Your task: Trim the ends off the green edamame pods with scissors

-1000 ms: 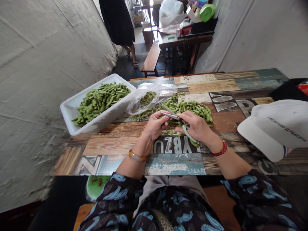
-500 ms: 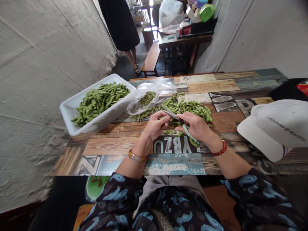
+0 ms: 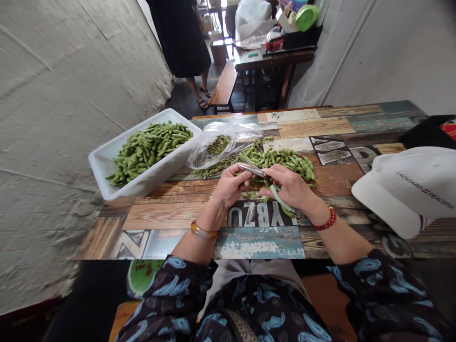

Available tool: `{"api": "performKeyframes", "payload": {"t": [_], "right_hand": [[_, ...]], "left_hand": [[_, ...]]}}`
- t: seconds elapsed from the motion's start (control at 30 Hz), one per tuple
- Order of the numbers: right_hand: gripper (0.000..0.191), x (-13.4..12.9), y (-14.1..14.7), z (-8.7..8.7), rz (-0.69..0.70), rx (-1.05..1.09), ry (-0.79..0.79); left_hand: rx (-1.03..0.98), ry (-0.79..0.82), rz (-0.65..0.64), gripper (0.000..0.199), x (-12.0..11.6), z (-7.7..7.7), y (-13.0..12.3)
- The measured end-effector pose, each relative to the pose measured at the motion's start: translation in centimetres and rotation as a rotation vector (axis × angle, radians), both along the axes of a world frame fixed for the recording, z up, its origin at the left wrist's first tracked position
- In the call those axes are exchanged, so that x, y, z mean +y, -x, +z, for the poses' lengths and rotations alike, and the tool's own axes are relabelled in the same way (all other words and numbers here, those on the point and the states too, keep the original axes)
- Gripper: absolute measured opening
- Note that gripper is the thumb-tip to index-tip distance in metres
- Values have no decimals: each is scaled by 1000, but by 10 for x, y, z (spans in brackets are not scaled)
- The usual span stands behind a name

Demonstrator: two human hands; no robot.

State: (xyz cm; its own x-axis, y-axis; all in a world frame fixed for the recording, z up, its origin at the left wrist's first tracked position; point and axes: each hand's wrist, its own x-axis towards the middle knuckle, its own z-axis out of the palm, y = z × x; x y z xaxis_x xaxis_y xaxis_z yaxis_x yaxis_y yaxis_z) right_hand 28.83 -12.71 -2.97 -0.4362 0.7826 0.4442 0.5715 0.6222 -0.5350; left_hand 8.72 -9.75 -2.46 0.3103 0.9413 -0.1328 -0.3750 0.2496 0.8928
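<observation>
My right hand (image 3: 289, 186) is wrapped round the pale green handles of a pair of scissors (image 3: 277, 196), whose blades are parted and point left. The blade tips reach my left hand (image 3: 232, 184), which is closed in a pinch; what it holds is hidden or too small to name. Beyond both hands lies a heap of green pods (image 3: 290, 161) on the table. Left of the heap, trimmings surround and partly fill a clear plastic bag (image 3: 242, 130). A white tub (image 3: 100, 183) piled with green pods (image 3: 149, 147) is at the left.
A white cap (image 3: 409, 183) lies on the patterned table (image 3: 160, 216) at the right, near a black item (image 3: 425, 135). Past the table are a bench (image 3: 225, 85), a cluttered second table (image 3: 274, 58) and a standing person (image 3: 183, 42). A wall (image 3: 46, 118) runs along the left.
The scissor blades have parted wider near my left fingertips. Both hands have stayed almost in place. The standing person's legs and dark clothing have shifted slightly right.
</observation>
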Motion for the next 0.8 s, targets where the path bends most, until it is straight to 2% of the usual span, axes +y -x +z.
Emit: {"api": "performKeyframes", "payload": {"t": [0.27,0.47,0.53,0.6,0.67,0.8], "right_hand": [[39,2,-1,-4,1,6,-22],[42,12,-12,-5,-205,77,-60],[45,14,-15,-5,-232,78,-63],[46,14,-16,-5,-237,69,-66],[44,14,-15,-4,-241,63,-82],[40,12,-11,-4,-227,71,-102]], "left_hand": [[-33,-7,-10,33,0,3,1],[-201,103,11,32,8,5,11],[-222,136,25,35,10,6,13],[-145,106,45,38,11,5,14],[31,7,50,33,12,1,14],[526,-332,36,12,14,-9,12]]}}
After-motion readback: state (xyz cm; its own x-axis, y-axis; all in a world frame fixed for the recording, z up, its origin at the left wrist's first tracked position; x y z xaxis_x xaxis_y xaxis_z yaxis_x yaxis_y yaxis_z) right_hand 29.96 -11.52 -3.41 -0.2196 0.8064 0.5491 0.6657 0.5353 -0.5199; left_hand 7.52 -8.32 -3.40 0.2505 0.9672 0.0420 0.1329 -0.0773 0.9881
